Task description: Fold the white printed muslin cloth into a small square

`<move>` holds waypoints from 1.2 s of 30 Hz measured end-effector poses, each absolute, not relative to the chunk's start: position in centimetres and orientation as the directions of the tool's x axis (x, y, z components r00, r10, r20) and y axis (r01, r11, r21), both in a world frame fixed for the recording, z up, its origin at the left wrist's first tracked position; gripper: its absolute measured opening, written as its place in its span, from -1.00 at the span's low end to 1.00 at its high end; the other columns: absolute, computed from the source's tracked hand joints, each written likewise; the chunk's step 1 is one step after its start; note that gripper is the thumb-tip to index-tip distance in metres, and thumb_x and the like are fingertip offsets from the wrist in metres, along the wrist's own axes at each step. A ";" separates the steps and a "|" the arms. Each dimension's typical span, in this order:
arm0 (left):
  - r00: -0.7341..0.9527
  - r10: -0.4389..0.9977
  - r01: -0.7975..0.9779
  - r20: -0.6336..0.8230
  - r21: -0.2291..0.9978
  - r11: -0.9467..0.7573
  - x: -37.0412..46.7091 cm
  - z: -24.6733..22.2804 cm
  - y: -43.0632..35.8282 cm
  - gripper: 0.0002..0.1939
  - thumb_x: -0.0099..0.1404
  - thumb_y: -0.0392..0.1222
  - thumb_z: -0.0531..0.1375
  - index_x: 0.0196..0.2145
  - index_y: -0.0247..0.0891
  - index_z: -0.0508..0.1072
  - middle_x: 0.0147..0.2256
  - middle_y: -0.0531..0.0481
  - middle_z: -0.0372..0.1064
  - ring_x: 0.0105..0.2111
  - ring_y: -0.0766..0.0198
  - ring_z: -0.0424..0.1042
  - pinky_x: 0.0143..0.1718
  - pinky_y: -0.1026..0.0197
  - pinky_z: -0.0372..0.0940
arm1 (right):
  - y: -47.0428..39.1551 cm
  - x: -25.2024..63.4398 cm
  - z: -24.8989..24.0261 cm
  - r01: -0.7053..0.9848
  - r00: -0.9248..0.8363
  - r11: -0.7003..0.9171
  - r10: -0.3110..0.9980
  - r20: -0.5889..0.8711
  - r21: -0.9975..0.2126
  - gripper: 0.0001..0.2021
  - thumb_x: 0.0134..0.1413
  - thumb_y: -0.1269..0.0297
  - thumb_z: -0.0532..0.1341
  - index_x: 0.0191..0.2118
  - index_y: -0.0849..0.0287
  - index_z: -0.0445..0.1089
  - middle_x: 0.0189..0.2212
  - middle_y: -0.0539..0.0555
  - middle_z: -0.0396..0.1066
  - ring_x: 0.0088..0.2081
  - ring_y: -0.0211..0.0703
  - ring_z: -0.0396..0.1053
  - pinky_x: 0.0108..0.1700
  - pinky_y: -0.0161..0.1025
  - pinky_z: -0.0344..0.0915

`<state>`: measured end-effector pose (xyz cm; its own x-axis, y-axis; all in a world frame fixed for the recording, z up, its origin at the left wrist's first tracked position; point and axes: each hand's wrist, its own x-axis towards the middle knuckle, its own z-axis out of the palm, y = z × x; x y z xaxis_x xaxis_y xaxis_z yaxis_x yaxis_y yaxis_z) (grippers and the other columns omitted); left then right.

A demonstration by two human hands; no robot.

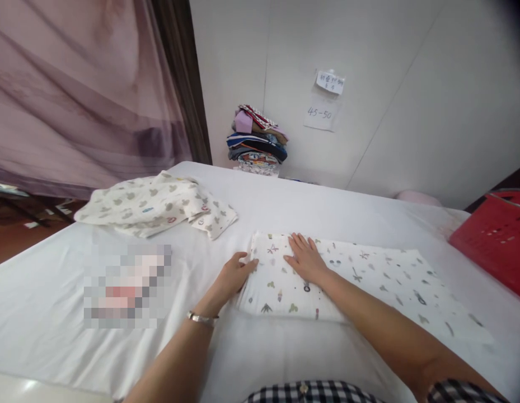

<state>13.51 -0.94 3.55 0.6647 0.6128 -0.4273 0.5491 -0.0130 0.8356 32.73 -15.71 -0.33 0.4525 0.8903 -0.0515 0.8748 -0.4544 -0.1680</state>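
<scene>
Black-and-white checked clothing (318, 393) with a button shows at the bottom edge of the frame, nearest the camera. Both bare forearms reach up from there over a table draped in a smooth white sheet (263, 201). Just right of the centre of the frame lies a flat, oblong white cloth printed with small plants and figures (369, 267), stretching toward the lower right. On its left part the right hand (307, 260) rests palm down, fingers spread and gripping nothing. At the cloth's left edge the left hand (235, 274) has its thumb on the fabric and its fingers curled beside it; whether it pinches the edge, I cannot tell. A silver-coloured metal bracelet (202, 319) circles the left wrist.

Left of centre lies a rumpled cream cloth with grey printed shapes (146, 202), well apart from the hands. Below it, a pinkish item (129, 291) is hidden by pixelation. A stack of folded, multicoloured fabrics (257, 143) stands at upper centre, against a pale wall (381, 50). At the right edge is a red plastic basket (495, 243).
</scene>
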 end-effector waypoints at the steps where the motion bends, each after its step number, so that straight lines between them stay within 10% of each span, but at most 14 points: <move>1: 0.662 0.607 0.542 -0.440 0.840 0.019 13.6 3.4 -0.9 -0.34 0.13 0.14 0.16 0.10 -0.28 0.18 -0.19 -0.18 0.42 -0.33 0.14 0.45 -0.44 0.24 0.28 | -15.5 32.7 -0.4 0.875 0.451 -0.453 0.891 -0.049 -0.174 -0.29 0.21 -0.13 -0.25 0.31 0.28 -0.16 0.31 0.14 -0.32 0.31 -0.05 -0.41 0.27 0.02 -0.43; 16: 0.583 0.699 0.401 -0.414 0.895 0.196 15.2 3.9 -1.4 -0.32 0.10 -0.11 0.26 0.16 -0.16 0.15 -0.18 -0.14 0.42 -0.42 0.23 0.47 -0.42 0.23 0.37 | -21.8 33.1 2.6 0.834 0.492 -0.458 0.870 0.038 -0.307 -0.34 0.22 -0.07 -0.13 0.30 0.23 -0.14 0.32 0.14 -0.35 0.31 -0.07 -0.44 0.27 0.02 -0.44; 26: 0.589 0.669 0.471 -0.453 0.866 0.171 17.3 4.4 -0.2 -0.13 -0.08 -0.03 0.36 0.16 -0.23 0.16 -0.16 -0.19 0.42 -0.38 0.09 0.49 -0.39 0.12 0.42 | -43.9 44.0 4.0 0.078 0.996 -0.966 0.086 -0.022 -0.246 -0.45 0.19 0.19 -0.03 0.21 0.43 0.06 0.19 0.45 0.04 0.24 0.16 -0.05 0.17 0.11 -0.07; 36: 0.590 0.742 0.515 -0.319 0.856 -0.042 18.0 2.7 2.0 -0.13 -0.14 0.01 0.35 0.14 -0.23 0.22 0.08 -0.32 0.22 -0.10 -0.07 0.40 -0.14 0.00 0.36 | -48.0 46.7 3.9 -0.215 0.913 -0.839 0.009 -0.407 -0.500 -0.43 -0.16 0.02 0.30 -0.03 0.25 0.35 -0.03 0.31 0.36 -0.05 0.14 0.36 -0.10 -0.07 0.33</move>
